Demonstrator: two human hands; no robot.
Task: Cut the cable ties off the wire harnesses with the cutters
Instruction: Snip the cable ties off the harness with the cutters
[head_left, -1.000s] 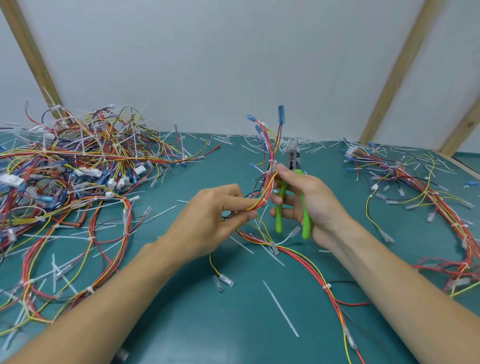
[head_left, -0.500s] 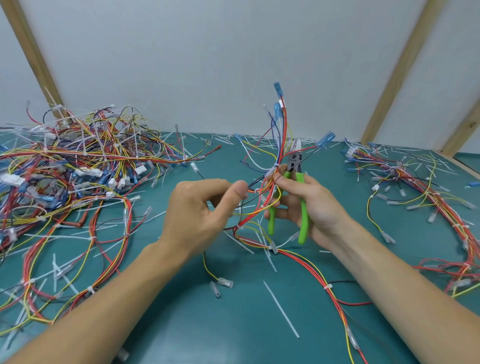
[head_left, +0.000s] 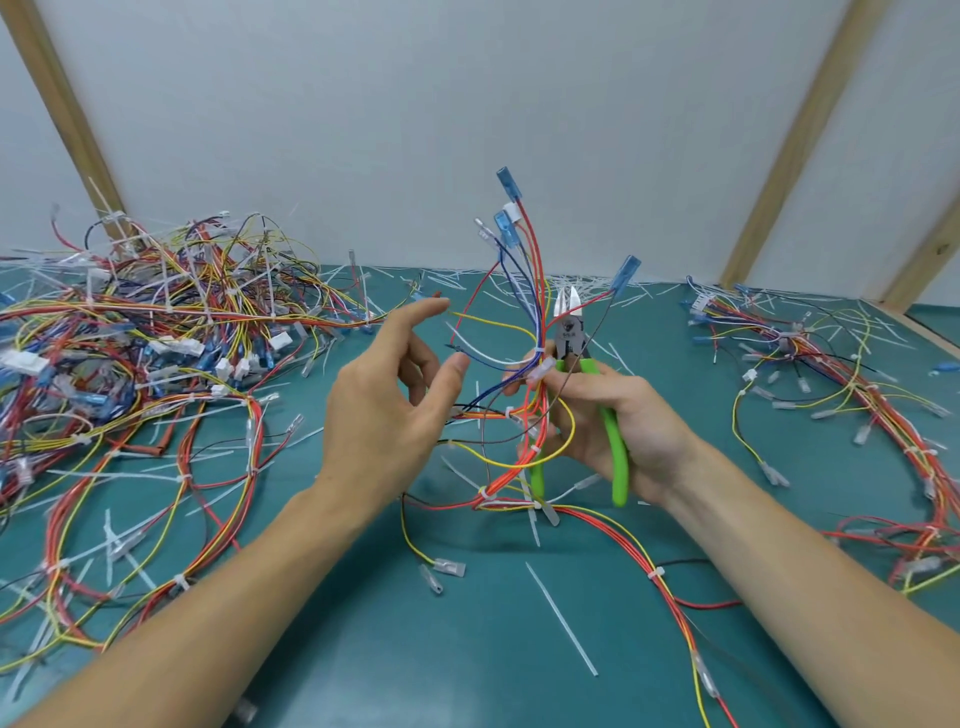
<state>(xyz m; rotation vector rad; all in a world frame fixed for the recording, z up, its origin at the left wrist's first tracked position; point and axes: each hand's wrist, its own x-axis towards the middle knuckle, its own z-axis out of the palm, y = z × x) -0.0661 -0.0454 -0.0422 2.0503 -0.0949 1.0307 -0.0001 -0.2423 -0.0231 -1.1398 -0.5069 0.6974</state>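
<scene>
My right hand (head_left: 618, 421) grips the green-handled cutters (head_left: 615, 447), jaws pointing up, and its thumb and fingertips also pinch the wire harness (head_left: 530, 291) at a white cable tie (head_left: 539, 349). The harness stands upright, with red, blue and yellow wires fanning out to blue terminals at the top. Its lower part trails across the green table (head_left: 467, 649) toward me. My left hand (head_left: 389, 410) hovers just left of the harness, fingers spread and relaxed, holding nothing.
A big tangle of harnesses (head_left: 145, 353) fills the table's left side. More harnesses (head_left: 841, 395) lie along the right. Cut white tie pieces (head_left: 561, 618) are scattered over the table. A white wall with wooden battens stands behind.
My left hand let go of the wires and opened, moving left. My right hand raised the harness, which now stands taller with its wires fanned out.
</scene>
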